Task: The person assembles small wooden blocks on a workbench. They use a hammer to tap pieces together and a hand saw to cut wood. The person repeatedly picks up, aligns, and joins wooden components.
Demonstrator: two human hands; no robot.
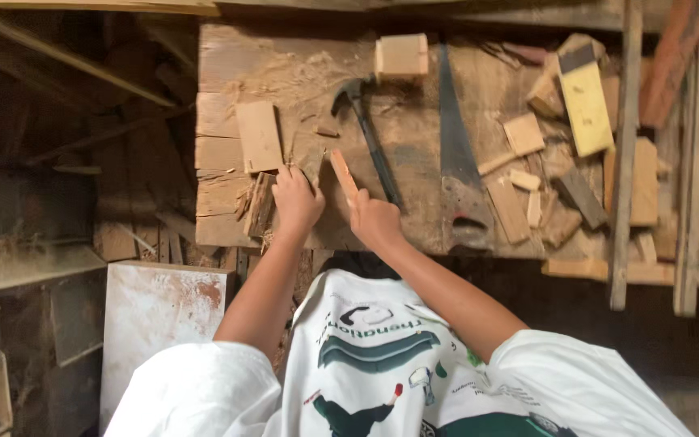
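A flat wood piece (259,135) is lying near the left edge of the workbench (228,65). The left hand (296,200) is pressing down by the front edge, fingers curled, holding nothing. The right hand (374,220) is gripping a thin wood stick (343,174). A hammer (370,133) and saw (456,154) are lying beside it.

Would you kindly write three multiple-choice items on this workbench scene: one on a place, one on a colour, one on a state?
1. Where does the hammer lie?
A. left of the handsaw
B. right of the handsaw
C. on the floor

2. What colour is the long block at the bench's far right?
A. blue
B. yellow
C. black

3. What is the right hand doing?
A. resting flat
B. gripping the hammer
C. holding a thin wood strip

Answers: 1 A, its handle lies left of the blade; 2 B, its face is yellow; 3 C, the fingers close round the strip's lower end.
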